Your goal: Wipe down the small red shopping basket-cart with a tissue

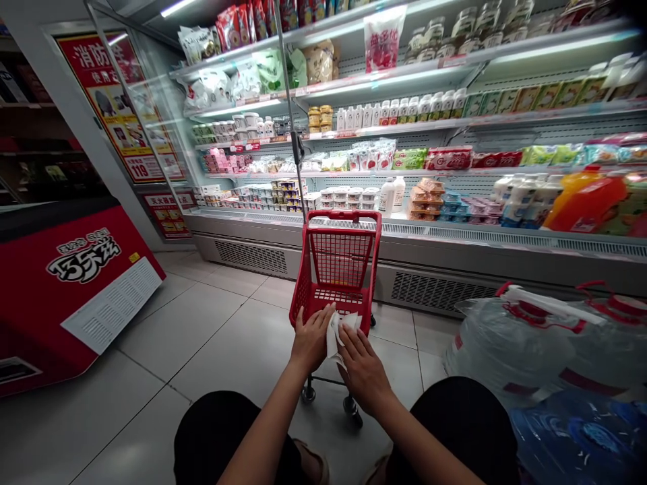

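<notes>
A red child-size shopping cart [342, 259] stands in front of me, facing the chiller. Just at its near edge, both hands are on a crumpled white tissue [333, 333]. My left hand [311, 340], palm down, has the tissue along its inner side; its thumb is hidden. My right hand [364, 367] lies over the tissue's right part, fingers bent onto it and close together. The tissue sits between the two hands, and part of it is covered by my fingers. Whether it touches the cart's rim I cannot tell.
A lit open chiller [348, 135] with packed dairy and drink shelves runs across the back. At the left is a red freezer [91, 296]. Large water bottles [526, 337] stand close on my right. Grey floor tiles [212, 337] lie around the cart.
</notes>
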A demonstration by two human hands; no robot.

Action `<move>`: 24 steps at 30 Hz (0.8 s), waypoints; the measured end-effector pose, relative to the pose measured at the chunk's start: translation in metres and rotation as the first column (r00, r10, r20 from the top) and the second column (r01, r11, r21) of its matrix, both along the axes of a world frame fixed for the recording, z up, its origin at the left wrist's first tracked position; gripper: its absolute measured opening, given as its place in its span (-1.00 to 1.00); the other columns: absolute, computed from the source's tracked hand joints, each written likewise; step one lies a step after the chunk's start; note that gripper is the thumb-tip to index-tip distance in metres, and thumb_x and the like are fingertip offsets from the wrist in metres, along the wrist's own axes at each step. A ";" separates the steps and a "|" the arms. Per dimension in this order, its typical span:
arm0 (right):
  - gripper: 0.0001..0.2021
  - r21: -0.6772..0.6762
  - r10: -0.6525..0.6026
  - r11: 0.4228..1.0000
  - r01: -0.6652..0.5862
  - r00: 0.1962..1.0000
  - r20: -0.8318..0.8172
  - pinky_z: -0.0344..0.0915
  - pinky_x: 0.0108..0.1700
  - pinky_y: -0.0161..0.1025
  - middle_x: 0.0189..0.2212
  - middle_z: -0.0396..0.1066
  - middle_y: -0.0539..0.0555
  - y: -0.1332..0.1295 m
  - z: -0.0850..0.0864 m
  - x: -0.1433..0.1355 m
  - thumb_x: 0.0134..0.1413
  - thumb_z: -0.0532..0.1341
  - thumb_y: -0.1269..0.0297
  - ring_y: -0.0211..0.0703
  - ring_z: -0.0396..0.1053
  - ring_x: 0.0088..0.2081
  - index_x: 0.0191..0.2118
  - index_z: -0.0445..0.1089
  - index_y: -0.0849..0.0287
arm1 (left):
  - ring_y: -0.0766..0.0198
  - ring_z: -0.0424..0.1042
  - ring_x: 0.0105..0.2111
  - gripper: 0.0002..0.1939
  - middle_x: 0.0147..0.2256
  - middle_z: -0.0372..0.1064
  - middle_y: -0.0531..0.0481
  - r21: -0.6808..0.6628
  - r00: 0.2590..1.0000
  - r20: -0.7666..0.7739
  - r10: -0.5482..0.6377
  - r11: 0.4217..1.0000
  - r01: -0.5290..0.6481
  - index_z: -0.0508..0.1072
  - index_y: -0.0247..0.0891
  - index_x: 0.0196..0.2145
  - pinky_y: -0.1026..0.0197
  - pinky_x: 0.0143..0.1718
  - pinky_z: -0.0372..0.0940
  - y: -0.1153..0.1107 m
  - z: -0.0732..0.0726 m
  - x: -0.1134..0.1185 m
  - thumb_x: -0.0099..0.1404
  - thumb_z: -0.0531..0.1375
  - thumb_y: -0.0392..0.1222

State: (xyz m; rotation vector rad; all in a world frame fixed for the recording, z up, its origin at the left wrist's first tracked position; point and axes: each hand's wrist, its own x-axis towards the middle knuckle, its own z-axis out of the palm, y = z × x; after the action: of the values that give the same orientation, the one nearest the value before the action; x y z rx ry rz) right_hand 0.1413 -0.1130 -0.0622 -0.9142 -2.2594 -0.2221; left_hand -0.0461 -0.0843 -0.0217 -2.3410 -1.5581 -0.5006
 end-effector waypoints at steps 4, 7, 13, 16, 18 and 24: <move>-0.39 0.010 -0.054 0.999 0.053 0.998 0.036 0.07 0.45 0.19 0.42 0.10 0.18 0.008 -0.002 0.036 0.42 0.04 0.35 0.08 0.11 0.42 0.50 -0.05 0.15 | 0.08 0.07 0.42 -0.34 0.43 0.08 -0.03 0.006 0.995 -0.025 -0.100 0.995 0.100 0.04 -0.01 0.46 -0.17 0.43 -0.07 0.000 -0.006 -0.009 0.49 0.13 -0.09; -0.42 -0.002 -0.130 0.991 0.130 0.991 0.038 0.07 0.44 0.21 0.44 0.05 0.20 0.010 -0.005 0.062 0.45 0.02 0.32 0.08 0.09 0.43 0.50 -0.05 0.18 | -0.02 -0.11 0.47 -0.39 0.46 -0.03 0.07 0.054 0.999 0.002 -0.052 0.997 0.052 0.12 0.14 0.42 -0.31 0.44 -0.18 -0.001 -0.013 -0.010 0.48 0.15 -0.07; -0.50 -0.007 -0.127 0.992 0.127 0.991 -0.030 0.17 0.39 0.21 0.38 0.19 0.25 0.012 -0.006 0.019 0.46 0.00 0.31 0.10 0.11 0.42 0.42 0.15 0.23 | -0.01 -0.11 0.47 -0.31 0.48 -0.10 -0.05 0.035 0.999 0.039 -0.033 0.999 0.031 -0.01 -0.04 0.47 -0.35 0.45 -0.30 -0.001 -0.019 0.019 0.48 0.10 -0.08; -0.52 -0.003 -0.094 0.996 0.094 0.994 -0.048 0.20 0.39 0.18 0.34 0.27 0.28 0.017 -0.005 0.000 0.45 0.00 0.32 0.09 0.16 0.39 0.39 0.20 0.28 | 0.03 -0.10 0.47 -0.24 0.47 -0.08 -0.17 0.036 0.998 0.061 -0.027 0.999 0.025 -0.10 -0.30 0.49 -0.24 0.47 -0.26 0.000 -0.019 0.020 0.46 0.09 -0.13; -0.53 0.005 -0.079 0.997 0.080 0.996 -0.030 0.15 0.41 0.17 0.32 0.29 0.27 0.020 -0.004 0.012 0.46 -0.02 0.35 0.06 0.18 0.38 0.39 0.20 0.26 | 0.06 -0.07 0.46 -0.27 0.47 -0.07 -0.15 0.040 0.998 0.059 -0.031 0.999 0.029 -0.03 -0.32 0.47 -0.15 0.47 -0.17 0.001 -0.019 0.013 0.44 0.08 -0.17; -0.49 0.014 -0.227 0.974 0.227 0.974 0.007 0.03 0.45 0.17 0.37 0.22 0.26 0.029 -0.005 0.074 0.50 -0.04 0.27 0.01 0.18 0.39 0.45 0.08 0.27 | 0.08 0.02 0.44 -0.44 0.45 0.03 -0.07 0.075 0.994 0.079 -0.069 0.995 0.063 0.28 -0.21 0.33 -0.10 0.44 -0.01 0.000 -0.025 0.009 0.39 0.11 -0.24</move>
State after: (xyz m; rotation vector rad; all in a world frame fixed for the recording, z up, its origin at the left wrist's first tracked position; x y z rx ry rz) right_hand 0.2155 -0.0844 -0.0673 -1.1672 -2.1567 -0.3427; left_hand -0.0376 -0.0847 -0.0470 -2.3506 -1.4748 -0.6652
